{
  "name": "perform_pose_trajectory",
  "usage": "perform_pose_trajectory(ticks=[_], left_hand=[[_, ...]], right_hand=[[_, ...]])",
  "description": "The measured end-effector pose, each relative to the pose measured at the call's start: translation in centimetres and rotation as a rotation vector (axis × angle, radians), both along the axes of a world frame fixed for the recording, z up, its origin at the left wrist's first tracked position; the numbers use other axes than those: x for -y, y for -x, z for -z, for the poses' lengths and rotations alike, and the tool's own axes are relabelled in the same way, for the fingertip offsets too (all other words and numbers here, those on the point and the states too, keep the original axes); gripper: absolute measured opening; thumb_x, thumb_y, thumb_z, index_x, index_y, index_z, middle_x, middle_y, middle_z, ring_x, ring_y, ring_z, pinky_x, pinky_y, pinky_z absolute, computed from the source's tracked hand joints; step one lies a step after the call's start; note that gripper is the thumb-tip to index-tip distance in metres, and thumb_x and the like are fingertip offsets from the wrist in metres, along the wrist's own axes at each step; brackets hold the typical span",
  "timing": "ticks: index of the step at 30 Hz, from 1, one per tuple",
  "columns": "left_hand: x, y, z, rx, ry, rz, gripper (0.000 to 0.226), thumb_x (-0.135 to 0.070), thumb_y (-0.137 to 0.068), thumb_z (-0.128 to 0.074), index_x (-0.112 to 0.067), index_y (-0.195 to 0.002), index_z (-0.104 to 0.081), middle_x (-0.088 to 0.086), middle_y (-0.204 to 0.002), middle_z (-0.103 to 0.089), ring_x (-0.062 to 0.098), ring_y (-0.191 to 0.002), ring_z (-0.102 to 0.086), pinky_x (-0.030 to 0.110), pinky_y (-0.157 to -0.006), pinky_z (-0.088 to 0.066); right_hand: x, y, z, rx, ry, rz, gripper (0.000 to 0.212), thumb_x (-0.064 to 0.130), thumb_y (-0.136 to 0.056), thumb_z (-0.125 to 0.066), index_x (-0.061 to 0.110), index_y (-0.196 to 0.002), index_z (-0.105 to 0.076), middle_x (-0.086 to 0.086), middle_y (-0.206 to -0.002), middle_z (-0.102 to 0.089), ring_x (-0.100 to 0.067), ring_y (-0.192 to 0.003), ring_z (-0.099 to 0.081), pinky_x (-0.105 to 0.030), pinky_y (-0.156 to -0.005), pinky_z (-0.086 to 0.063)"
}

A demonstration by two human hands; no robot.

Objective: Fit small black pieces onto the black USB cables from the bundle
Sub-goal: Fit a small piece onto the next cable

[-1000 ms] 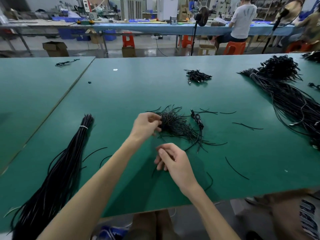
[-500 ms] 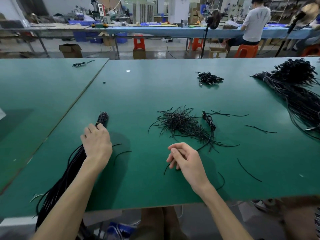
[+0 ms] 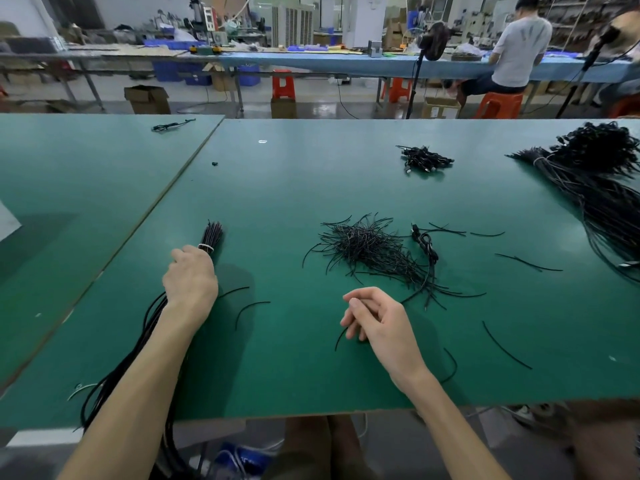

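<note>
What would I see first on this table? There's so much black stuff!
First, the messy pile of thin black pieces in the middle of the green table. Nearer you, the left hand holds the long tied bundle at the left, and the right hand pinches one piece. A big heap of cables sprawls at the far right.

head-worn view, facing down, table (image 3: 311, 188) close

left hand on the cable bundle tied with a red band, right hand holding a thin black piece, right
No: the band round the cable bundle is white, not red, as the head view shows. The left hand is on that bundle and the right hand holds a thin black piece.
</note>
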State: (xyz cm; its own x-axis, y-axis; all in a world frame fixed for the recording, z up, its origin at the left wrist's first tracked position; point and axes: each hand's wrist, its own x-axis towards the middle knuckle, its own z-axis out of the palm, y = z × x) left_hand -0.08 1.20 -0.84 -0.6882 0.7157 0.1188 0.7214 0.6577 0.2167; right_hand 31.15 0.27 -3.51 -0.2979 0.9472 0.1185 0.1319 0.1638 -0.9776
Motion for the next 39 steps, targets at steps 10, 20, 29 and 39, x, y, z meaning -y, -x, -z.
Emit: perform_pose_trajectory(ticks=[10, 20, 29, 39], left_hand=[[0.5, 0.0, 0.5, 0.031, -0.09, 0.125, 0.026, -0.024, -0.103, -0.042, 0.0, -0.097, -0.051, 0.016, -0.107, -0.044, 0.032, -0.094, -0.041, 0.044, -0.075, -0.037], [1.7, -1.4, -2.0, 0.342, -0.127, 0.42, 0.042, -0.029, -0.096, -0.053, -0.009, -0.06, -0.042, 0.011, -0.084, -0.051, 0.035, -0.083, -0.051, 0.042, -0.079, -0.043], [0.6, -4.7, -1.2, 0.47, -0.155, 0.489, 0.034, -0.023, -0.096, -0.053, -0.002, -0.07, -0.056, 0.009, -0.073, -0.062, 0.023, -0.065, -0.044, 0.036, -0.077, -0.032], [1.5, -3.0, -1.7, 0.904, -0.123, 0.744, 0.047, -0.052, -0.079, -0.063, -0.005, -0.069, -0.061, -0.003, -0.078, -0.058, 0.008, -0.083, -0.058, 0.035, -0.091, -0.038]], right_hand=[[-0.1, 0.0, 0.0, 0.001, 0.005, -0.001, 0.012, 0.013, -0.105, -0.055, 0.017, -0.103, -0.066, -0.005, -0.081, -0.075, -0.018, -0.064, -0.069, -0.028, -0.06, -0.051], [-0.2, 0.0, 0.0, 0.011, 0.002, -0.003, 0.012, 0.014, -0.105, -0.056, 0.018, -0.103, -0.067, -0.004, -0.081, -0.075, -0.018, -0.064, -0.069, -0.028, -0.06, -0.051], [0.0, 0.1, -0.3, 0.002, 0.016, -0.025, 0.012, 0.011, -0.105, -0.056, 0.015, -0.103, -0.067, -0.005, -0.08, -0.074, -0.017, -0.063, -0.067, -0.025, -0.059, -0.05], [0.3, 1.0, -0.2, 0.251, -0.105, -0.137, 0.013, 0.034, -0.103, -0.06, 0.028, -0.102, -0.072, 0.01, -0.085, -0.075, -0.008, -0.076, -0.07, -0.033, -0.079, -0.059]])
